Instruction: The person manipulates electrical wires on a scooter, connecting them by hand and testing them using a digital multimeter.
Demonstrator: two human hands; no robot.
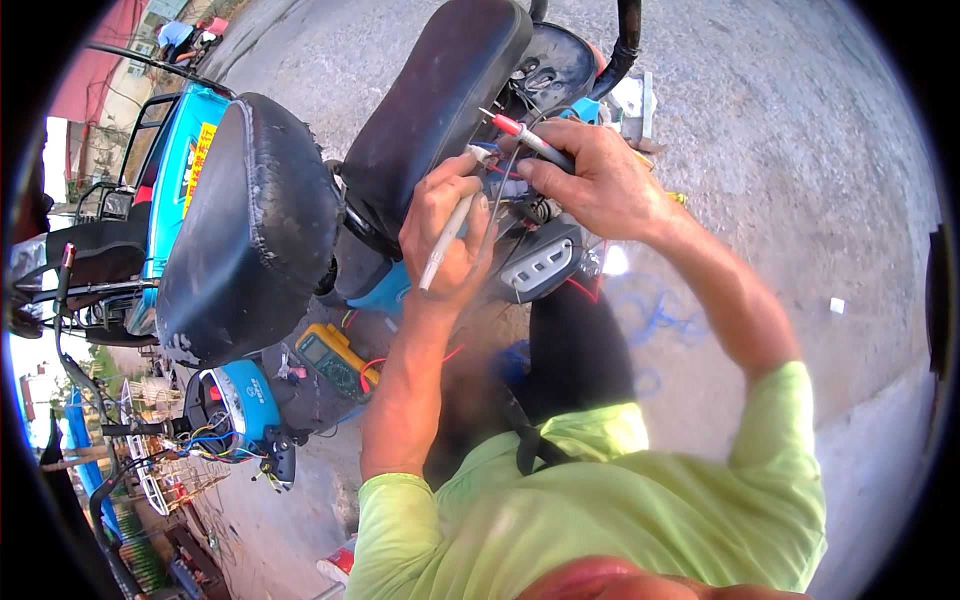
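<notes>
My right hand (595,180) is closed around a multimeter probe (530,138) with a red front and a dark handle. Its thin metal tip points up and left, over the edge of the long black seat. Across from it, my left hand (445,225) is closed, its fingertips pinching a small white wire connector (482,155). A pale, slim rod (446,243) lies across that same hand's fingers; its kind is unclear. Thin wires (505,168) run between the two hands beside the electric scooter's body. The fingers partly hide the connector.
The scooter's long black seat (435,95) and wide black seat (250,230) stand ahead and left. A yellow multimeter (350,355) with a red lead rests near the blue front panel (248,400) with exposed wires. Blue wire (660,315) lies on the concrete at right.
</notes>
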